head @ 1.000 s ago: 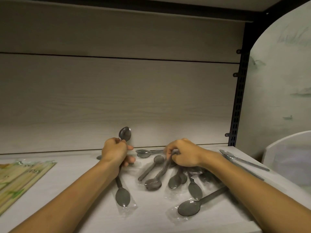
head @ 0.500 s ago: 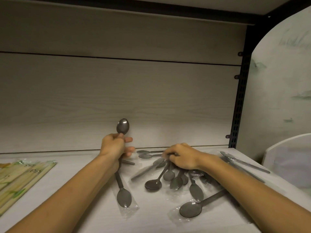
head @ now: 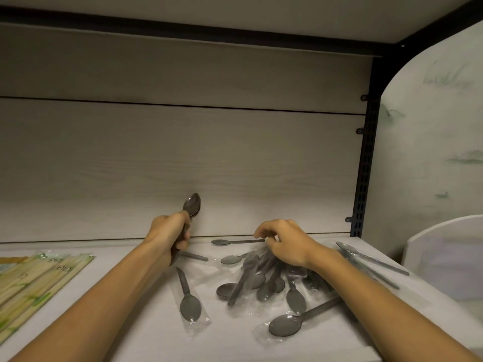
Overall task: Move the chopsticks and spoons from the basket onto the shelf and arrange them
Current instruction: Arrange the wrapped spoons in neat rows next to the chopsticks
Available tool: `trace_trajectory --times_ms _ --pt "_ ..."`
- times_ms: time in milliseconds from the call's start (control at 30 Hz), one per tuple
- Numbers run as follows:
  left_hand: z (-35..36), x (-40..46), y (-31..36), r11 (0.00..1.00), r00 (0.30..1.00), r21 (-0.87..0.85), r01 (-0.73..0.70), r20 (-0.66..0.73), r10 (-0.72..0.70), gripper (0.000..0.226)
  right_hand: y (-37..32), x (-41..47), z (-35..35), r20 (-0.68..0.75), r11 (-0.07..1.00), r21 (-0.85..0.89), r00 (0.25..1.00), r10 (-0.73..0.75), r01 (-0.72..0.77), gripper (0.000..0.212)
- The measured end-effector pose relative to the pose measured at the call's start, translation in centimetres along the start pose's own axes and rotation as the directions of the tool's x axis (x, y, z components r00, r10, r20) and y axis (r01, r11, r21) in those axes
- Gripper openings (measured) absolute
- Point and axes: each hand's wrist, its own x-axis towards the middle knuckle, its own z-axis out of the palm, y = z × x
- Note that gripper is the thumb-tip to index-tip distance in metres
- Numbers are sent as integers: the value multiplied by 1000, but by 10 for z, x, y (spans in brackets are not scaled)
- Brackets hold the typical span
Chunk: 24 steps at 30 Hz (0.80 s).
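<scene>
Two hands work on a shelf (head: 146, 333): the left hand (head: 170, 235) grips upright spoons (head: 192, 205), the right hand (head: 285, 242), fingers curled, reaches into wrapped spoons (head: 261, 275).

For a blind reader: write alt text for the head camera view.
A person's left hand grips upright spoons above a pale shelf, while the right hand reaches into a loose pile of plastic-wrapped spoons. Wrapped chopsticks lie at far left; a white basket sits at right.
</scene>
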Motion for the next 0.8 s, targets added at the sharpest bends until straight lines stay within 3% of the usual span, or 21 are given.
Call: trace_trajectory --times_ms 233,400,533,667,800 --pt "-25 -19 6 999 1000 32 0 -4 0 10 -25 -18 -16 -255 993 95 966 -44 71 33" --pt "-84 -36 3 927 987 366 -76 -104 122 12 -61 -29 -6 -314 988 88 945 -92 126 40" --pt "-123 -52 -3 771 958 633 -72 -172 231 12 -88 -28 9 -256 987 25 956 -145 156 42" --pt "-142 -57 -10 516 937 852 -83 -110 332 8 -112 -23 20 -180 982 -22 966 -187 186 44" --pt "-147 -53 -13 312 926 944 -105 -22 378 13 -132 -15 27 -158 974 -51 962 -225 219 43"
